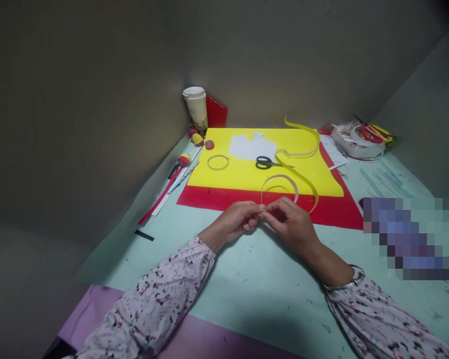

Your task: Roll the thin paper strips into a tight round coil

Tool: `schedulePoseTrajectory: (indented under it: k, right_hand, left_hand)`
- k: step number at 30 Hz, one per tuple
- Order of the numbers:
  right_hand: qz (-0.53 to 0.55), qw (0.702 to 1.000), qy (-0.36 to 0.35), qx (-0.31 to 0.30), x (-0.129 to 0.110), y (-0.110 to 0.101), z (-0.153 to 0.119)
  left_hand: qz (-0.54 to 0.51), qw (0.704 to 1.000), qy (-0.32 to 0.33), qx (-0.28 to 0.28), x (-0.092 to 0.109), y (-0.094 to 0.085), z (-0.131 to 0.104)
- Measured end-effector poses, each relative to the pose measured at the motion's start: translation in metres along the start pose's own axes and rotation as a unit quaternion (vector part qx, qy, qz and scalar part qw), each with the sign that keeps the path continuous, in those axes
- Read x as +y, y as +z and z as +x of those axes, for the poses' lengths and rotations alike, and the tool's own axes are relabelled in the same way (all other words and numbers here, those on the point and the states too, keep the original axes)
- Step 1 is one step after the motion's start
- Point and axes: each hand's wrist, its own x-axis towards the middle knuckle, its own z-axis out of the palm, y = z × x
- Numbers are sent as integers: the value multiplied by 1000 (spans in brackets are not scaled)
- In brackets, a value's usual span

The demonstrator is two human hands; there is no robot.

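A pale strip bent into a hoop rises above my fingers, with its lower part hidden by my hands. My left hand pinches the hoop's lower end between thumb and finger. Meeting it tip to tip, my right hand is closed in a pinch on the same strip. Just behind the right hand, a long yellow strip curls over the yellow sheets and crosses the scissors. A second, thin hoop lies flat to the left.
Yellow sheets lie on red sheets, with white paper on top. A lidded cup and small red-and-yellow balls stand at the left. Back right is a clear container of supplies. A blurred-out object lies at the right.
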Motion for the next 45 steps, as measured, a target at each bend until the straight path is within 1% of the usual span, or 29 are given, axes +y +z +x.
schedulePoseTrajectory:
  k: [5,12,21,25,32,37,45]
  right_hand:
    - [-15,1000,-26,1,0,0,0]
    - [-1,999,-38,-12,-2,-1,0]
    - [-6,1000,-12,0,-3,-1,1]
    - [-3,1000,-11,-7,-4,-1,1]
    - [15,1000,-17,-19,-2,-2,1]
    - [10,1000,6,-3,-2,0,1]
    - [18,1000,-11,-14,-2,-1,1]
  left_hand:
    - [-7,1000,-8,-15,0,-1,0]
    - [1,1000,-9,-11,-1,-3,1]
    - [2,1000,-4,-4,-3,-3,3]
    - [-1,1000,-12,-8,-3,-3,2]
    - [2,1000,-9,-4,-1,-2,1]
    - [-1,1000,-5,-3,0,-1,1]
    - [-2,1000,-15,-11,0,-2,0]
